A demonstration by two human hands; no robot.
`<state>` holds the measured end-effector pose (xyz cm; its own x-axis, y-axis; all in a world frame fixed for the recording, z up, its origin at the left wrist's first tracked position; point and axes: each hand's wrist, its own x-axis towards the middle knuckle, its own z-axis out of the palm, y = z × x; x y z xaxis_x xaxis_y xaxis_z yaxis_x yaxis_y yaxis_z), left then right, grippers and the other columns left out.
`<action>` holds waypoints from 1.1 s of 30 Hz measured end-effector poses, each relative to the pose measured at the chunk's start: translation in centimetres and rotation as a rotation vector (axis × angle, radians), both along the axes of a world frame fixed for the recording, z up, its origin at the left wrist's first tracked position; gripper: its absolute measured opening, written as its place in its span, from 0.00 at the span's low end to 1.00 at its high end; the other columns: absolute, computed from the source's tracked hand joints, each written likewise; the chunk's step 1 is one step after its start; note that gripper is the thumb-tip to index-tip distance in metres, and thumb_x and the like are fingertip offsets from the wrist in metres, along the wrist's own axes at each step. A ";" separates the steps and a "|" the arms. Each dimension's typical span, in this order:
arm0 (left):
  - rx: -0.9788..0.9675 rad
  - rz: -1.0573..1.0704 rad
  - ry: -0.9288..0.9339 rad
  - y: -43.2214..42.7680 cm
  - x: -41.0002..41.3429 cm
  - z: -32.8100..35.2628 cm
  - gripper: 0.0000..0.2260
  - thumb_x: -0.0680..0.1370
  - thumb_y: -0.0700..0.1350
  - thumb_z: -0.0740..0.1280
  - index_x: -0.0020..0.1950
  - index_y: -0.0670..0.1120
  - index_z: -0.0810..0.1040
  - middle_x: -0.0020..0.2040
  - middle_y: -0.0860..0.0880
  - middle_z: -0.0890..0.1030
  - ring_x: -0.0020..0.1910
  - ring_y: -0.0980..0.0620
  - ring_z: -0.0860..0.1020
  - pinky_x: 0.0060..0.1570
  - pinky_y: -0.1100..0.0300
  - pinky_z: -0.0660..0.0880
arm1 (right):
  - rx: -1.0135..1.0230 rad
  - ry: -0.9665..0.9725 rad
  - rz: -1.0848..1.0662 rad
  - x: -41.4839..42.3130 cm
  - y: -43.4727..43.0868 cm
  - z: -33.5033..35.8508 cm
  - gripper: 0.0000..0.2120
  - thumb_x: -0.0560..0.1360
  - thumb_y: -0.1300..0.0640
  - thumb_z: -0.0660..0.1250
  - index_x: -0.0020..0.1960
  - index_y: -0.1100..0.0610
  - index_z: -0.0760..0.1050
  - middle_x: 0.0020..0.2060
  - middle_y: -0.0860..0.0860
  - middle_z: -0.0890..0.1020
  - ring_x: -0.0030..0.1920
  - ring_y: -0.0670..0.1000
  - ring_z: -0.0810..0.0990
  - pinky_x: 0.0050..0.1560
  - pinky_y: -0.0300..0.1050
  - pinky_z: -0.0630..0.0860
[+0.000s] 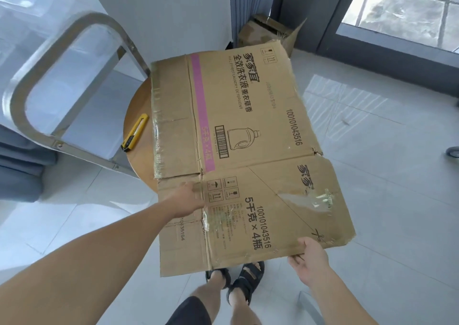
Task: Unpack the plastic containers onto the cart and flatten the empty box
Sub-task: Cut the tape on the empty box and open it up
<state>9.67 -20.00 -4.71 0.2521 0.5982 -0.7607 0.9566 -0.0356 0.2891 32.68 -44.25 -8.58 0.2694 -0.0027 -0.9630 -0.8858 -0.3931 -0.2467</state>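
Note:
The brown cardboard box (pixel 248 131), printed with a detergent bottle and a pink stripe, lies flattened across a round wooden stool (pixel 137 116). My left hand (pixel 187 199) grips the near left part of the cardboard, fingers tucked under a flap. My right hand (pixel 309 260) holds the near right edge, thumb on top and fingers below. The cart's metal handle (pixel 29 81) stands at the left; its deck and the plastic containers are out of view.
A yellow utility knife (pixel 135 132) lies on the stool's left side beside the cardboard. Another open cardboard box (pixel 268 30) sits on the floor by the curtain and glass door. My sandalled feet (pixel 238 280) stand on pale floor tiles below the cardboard.

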 end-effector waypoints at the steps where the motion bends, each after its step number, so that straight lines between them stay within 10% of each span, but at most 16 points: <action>1: 0.042 0.005 0.042 0.4 -0.1 -0.1 0.33 0.74 0.52 0.70 0.77 0.48 0.64 0.71 0.44 0.73 0.45 0.51 0.80 0.41 0.55 0.77 | -0.055 -0.030 0.046 0.2 0.2 -0.4 0.17 0.79 0.61 0.64 0.67 0.62 0.72 0.61 0.58 0.77 0.61 0.60 0.76 0.58 0.53 0.74; 5: 0.128 0.013 0.097 2.0 0.5 -0.3 0.35 0.75 0.57 0.67 0.77 0.46 0.61 0.74 0.44 0.67 0.64 0.43 0.74 0.55 0.51 0.75 | -0.467 -0.338 0.280 1.5 2.4 0.1 0.31 0.72 0.53 0.68 0.70 0.65 0.66 0.70 0.59 0.67 0.68 0.65 0.68 0.63 0.61 0.71; 10: 0.164 0.121 0.006 5.2 1.8 -0.7 0.40 0.76 0.59 0.68 0.80 0.44 0.54 0.79 0.46 0.57 0.77 0.41 0.59 0.70 0.45 0.66 | -0.287 -0.738 0.648 4.8 7.0 1.8 0.42 0.68 0.37 0.70 0.75 0.56 0.62 0.71 0.55 0.71 0.69 0.61 0.70 0.67 0.62 0.69; 15: 0.225 0.190 -0.018 8.0 3.1 -1.0 0.43 0.76 0.62 0.66 0.81 0.43 0.49 0.81 0.45 0.52 0.80 0.43 0.50 0.74 0.45 0.57 | -0.084 -0.665 0.883 9.1 12.8 2.8 0.45 0.68 0.31 0.69 0.78 0.48 0.58 0.75 0.47 0.68 0.73 0.55 0.68 0.72 0.62 0.66; 22: 0.306 0.246 0.010 9.1 6.0 -3.3 0.39 0.78 0.56 0.65 0.81 0.43 0.49 0.82 0.45 0.48 0.81 0.46 0.45 0.77 0.45 0.54 | 0.055 -0.715 0.975 13.7 20.4 1.3 0.29 0.72 0.40 0.73 0.67 0.53 0.70 0.56 0.45 0.77 0.59 0.51 0.75 0.57 0.48 0.70; 33: 0.365 0.288 0.193 11.6 12.3 -6.6 0.43 0.76 0.65 0.61 0.81 0.48 0.44 0.82 0.46 0.41 0.80 0.44 0.40 0.75 0.37 0.49 | 0.154 -0.533 1.095 20.7 27.1 -5.5 0.41 0.67 0.31 0.72 0.72 0.51 0.68 0.63 0.48 0.79 0.62 0.54 0.78 0.61 0.54 0.75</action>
